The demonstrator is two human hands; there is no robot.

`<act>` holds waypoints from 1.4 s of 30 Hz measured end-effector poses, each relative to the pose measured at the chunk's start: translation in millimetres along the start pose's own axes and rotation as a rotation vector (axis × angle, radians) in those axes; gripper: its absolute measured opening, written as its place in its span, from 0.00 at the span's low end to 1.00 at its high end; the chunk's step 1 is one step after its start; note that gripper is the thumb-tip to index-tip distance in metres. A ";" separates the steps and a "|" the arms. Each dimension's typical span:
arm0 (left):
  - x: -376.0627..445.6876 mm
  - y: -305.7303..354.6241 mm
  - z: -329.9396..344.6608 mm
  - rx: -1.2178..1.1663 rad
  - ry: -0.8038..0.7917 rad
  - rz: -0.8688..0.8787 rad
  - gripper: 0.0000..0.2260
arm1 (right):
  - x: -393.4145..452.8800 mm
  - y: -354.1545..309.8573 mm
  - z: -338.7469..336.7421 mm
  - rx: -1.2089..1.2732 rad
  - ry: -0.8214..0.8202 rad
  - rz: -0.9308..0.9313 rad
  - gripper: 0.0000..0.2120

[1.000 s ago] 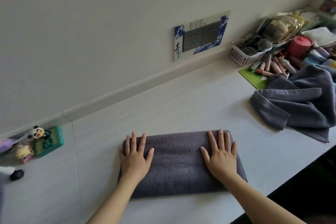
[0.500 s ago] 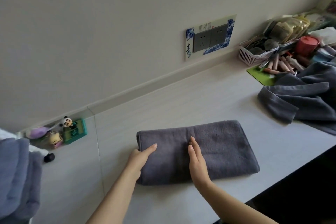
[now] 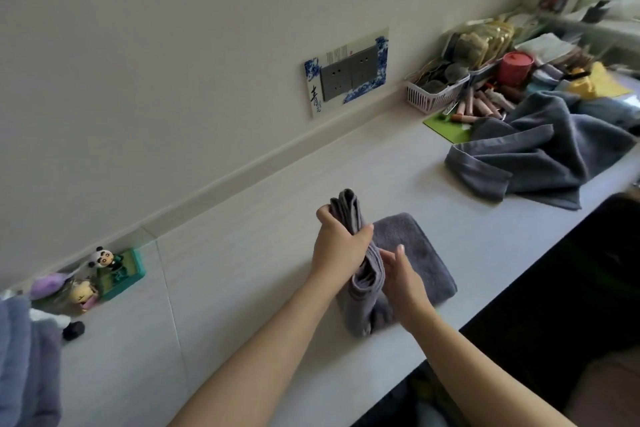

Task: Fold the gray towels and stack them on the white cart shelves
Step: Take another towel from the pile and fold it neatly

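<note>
Towel [image 3: 414,251] half lifted in left hand [image 3: 341,244] grip, right hand [image 3: 403,282] flat against its fold.

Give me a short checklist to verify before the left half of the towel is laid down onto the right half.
1. Left hand grips the lifted half of the gray towel: ok.
2. Right hand steadies the towel at the fold line, fingers straight: ok.
3. Right half lies flat on the counter: ok.
4. Lifted layers are even at the edges: not ok, they look bunched.
5. Pile of unfolded towels lies apart from the fold area: ok.
6. Cart shelf has room for the towel: cannot tell, the cart is hardly in view.
</note>
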State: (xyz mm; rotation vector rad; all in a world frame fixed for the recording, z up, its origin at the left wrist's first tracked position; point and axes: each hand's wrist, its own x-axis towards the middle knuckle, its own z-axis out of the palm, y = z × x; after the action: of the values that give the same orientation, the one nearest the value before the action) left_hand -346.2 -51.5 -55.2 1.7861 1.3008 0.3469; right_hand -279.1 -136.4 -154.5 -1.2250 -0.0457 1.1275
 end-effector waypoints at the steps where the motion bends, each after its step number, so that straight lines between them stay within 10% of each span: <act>1: 1.4 8.7 9.8 0.048 0.008 0.029 0.28 | 1.4 -11.7 -10.4 -0.043 0.057 -0.061 0.27; 12: 19.9 39.8 132.1 0.224 -0.093 0.015 0.34 | 32.6 -86.7 -112.2 -0.460 0.034 0.057 0.27; 19: 33.2 8.3 152.4 -0.171 -0.229 -0.027 0.24 | 48.3 -86.6 -123.4 -1.059 -0.134 -0.005 0.15; 24: 35.9 -36.8 132.5 0.567 0.342 0.398 0.23 | 51.7 -66.5 -111.2 -1.397 -0.083 -0.213 0.33; 33: 37.1 -70.6 134.1 0.858 0.153 0.208 0.29 | 55.4 -52.6 -110.4 -1.699 -0.030 -0.476 0.28; 42: 30.8 -83.2 128.5 0.550 0.260 0.171 0.31 | 63.0 -55.5 -114.8 -1.382 -0.183 -0.306 0.30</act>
State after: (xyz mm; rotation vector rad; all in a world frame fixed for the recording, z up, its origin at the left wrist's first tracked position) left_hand -301.3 -80.7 -201.9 2.3855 1.5299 0.3451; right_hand -145.9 -169.1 -192.1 -2.1795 -1.2793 0.8711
